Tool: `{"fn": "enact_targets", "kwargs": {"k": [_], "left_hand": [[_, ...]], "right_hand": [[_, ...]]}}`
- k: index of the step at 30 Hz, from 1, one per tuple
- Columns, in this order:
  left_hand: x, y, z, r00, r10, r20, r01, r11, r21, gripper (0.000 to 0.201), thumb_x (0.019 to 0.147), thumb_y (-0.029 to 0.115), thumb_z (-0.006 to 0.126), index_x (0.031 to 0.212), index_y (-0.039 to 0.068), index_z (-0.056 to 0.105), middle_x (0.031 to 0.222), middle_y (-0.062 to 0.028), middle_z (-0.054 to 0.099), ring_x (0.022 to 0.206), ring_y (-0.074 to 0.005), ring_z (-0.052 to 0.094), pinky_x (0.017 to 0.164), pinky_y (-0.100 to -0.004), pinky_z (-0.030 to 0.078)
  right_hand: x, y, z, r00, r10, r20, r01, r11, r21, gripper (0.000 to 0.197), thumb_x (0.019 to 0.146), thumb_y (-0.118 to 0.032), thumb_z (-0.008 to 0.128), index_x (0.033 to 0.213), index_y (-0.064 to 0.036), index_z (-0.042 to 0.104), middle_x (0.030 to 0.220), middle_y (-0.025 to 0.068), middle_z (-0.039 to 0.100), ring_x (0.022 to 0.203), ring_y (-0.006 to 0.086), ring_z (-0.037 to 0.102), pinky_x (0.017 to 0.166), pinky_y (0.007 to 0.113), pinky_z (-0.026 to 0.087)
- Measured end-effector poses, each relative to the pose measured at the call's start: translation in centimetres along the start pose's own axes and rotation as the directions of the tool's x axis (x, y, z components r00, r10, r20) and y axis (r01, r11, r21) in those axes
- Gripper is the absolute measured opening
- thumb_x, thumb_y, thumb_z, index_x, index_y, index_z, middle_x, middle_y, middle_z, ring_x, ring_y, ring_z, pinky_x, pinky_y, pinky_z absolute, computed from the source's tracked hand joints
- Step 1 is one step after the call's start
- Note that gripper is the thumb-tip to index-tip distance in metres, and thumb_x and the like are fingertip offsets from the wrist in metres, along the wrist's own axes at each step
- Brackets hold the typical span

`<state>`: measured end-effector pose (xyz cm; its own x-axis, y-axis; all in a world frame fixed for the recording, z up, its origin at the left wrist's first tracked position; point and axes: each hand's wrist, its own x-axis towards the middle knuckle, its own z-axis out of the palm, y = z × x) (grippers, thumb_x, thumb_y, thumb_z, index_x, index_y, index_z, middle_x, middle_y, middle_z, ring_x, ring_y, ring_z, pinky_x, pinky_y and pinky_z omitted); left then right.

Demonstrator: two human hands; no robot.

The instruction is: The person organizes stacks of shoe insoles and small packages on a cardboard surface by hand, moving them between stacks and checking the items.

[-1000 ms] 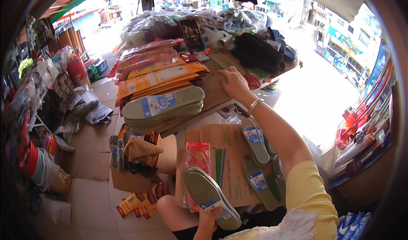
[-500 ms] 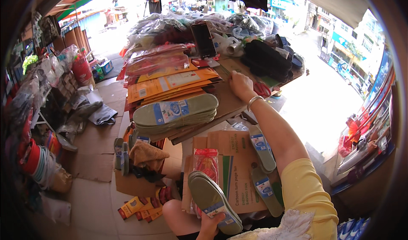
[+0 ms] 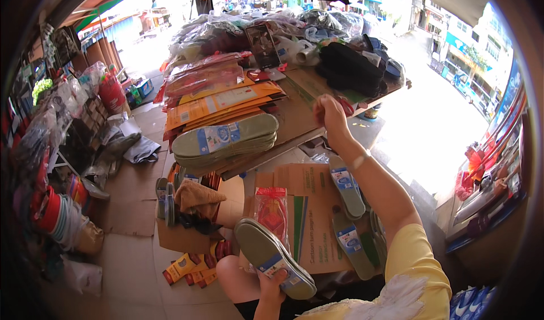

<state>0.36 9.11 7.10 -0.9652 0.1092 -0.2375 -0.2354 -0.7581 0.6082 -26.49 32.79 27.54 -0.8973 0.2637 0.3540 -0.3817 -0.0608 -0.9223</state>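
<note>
So, head view: the left hand is down at the near edge with its fingers wrapped around a bundle of grey-green shoe insoles. The bundle tilts, toe ends pointing far and left, with a blue-and-white paper label round it and the thumb pressing on that label. It's just above the person's knee.

The right hand is over by the right part of the cardboard-covered surface, fingers curled in and pretty narrow. I honestly can't tell if they're pinching something small. Red-handled scissors are right beside it, partly hidden, and there's a bracelet on that wrist.

A thicker stack of the same kind of insoles lies on the near left part of the surface, with orange packets just behind it. Farther back, a phone stands tilted, and a black fabric bundle sits to its right.

Nearer than the surface there's a flattened-looking cardboard box with a red plastic packet on its left side and labelled insoles on its right. Left of that, a brown cloth lies on an open carton, and yellow-and-red packets are on the floor just beside it.
</note>
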Motion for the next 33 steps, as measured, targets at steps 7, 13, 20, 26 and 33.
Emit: {"fn": "enact_targets", "kwargs": {"k": [7, 13, 20, 26, 33], "left_hand": [[1.1, 0.6, 3.0, 0.984, -0.013, 0.179, 0.044, 0.985, -0.167, 0.063, 0.075, 0.028, 0.077, 0.125, 0.006, 0.046, 0.115, -0.0153, 0.057, 0.104, -0.0279, 0.059, 0.087, -0.0415, 0.052], [2.6, -2.3, 5.3, 0.939, -0.120, 0.322, 0.200, 0.953, -0.228, 0.075, 0.075, 0.043, 0.073, 0.133, 0.007, 0.042, 0.133, -0.0210, 0.047, 0.122, -0.0307, 0.048, 0.100, -0.0422, 0.043], [1.7, -4.3, 5.9, 0.945, -0.138, 0.298, 0.158, 0.986, -0.044, 0.057, 0.076, 0.033, 0.076, 0.115, 0.002, 0.050, 0.099, -0.0116, 0.063, 0.088, -0.0230, 0.065, 0.079, -0.0352, 0.055], [1.5, -4.8, 6.3, 0.959, -0.082, 0.272, 0.062, 0.995, 0.083, 0.057, 0.078, 0.033, 0.075, 0.118, 0.003, 0.049, 0.100, -0.0099, 0.062, 0.092, -0.0228, 0.064, 0.078, -0.0368, 0.056], [2.2, -4.0, 7.6, 0.994, 0.066, 0.090, -0.065, 0.998, -0.009, 0.055, 0.078, 0.025, 0.075, 0.120, 0.003, 0.047, 0.102, -0.0104, 0.060, 0.095, -0.0253, 0.062, 0.080, -0.0392, 0.055]], "right_hand": [[-19.3, 2.4, -3.1, 0.935, 0.211, 0.286, -0.115, 0.941, -0.318, 0.016, 0.091, -0.012, 0.053, 0.080, -0.0011, 0.053, 0.072, 0.0008, 0.052, 0.065, 0.0081, 0.047, 0.058, 0.025, 0.043], [-27.7, 3.8, -5.3, 0.905, 0.256, 0.341, -0.131, 0.928, -0.348, 0.012, 0.088, -0.011, 0.061, 0.089, 0.0010, 0.059, 0.074, 0.0073, 0.059, 0.067, 0.0087, 0.054, 0.058, 0.026, 0.045], [-30.1, 4.3, -8.4, 0.747, 0.569, 0.343, -0.610, 0.793, 0.013, 0.021, 0.096, -0.023, 0.054, 0.093, -0.0037, 0.060, 0.084, -0.0005, 0.058, 0.076, 0.0049, 0.050, 0.068, 0.020, 0.042], [-31.2, 5.6, -9.3, 0.799, 0.537, 0.271, -0.600, 0.680, 0.420, 0.023, 0.095, -0.022, 0.051, 0.086, -0.0023, 0.057, 0.078, 0.0028, 0.055, 0.078, 0.0146, 0.050, 0.075, 0.029, 0.043], [-33.1, 5.4, -9.0, 0.912, 0.302, 0.278, -0.408, 0.745, 0.528, 0.020, 0.092, -0.017, 0.055, 0.100, 0.0007, 0.058, 0.075, -0.0010, 0.054, 0.066, 0.0081, 0.046, 0.063, 0.024, 0.040]]}}
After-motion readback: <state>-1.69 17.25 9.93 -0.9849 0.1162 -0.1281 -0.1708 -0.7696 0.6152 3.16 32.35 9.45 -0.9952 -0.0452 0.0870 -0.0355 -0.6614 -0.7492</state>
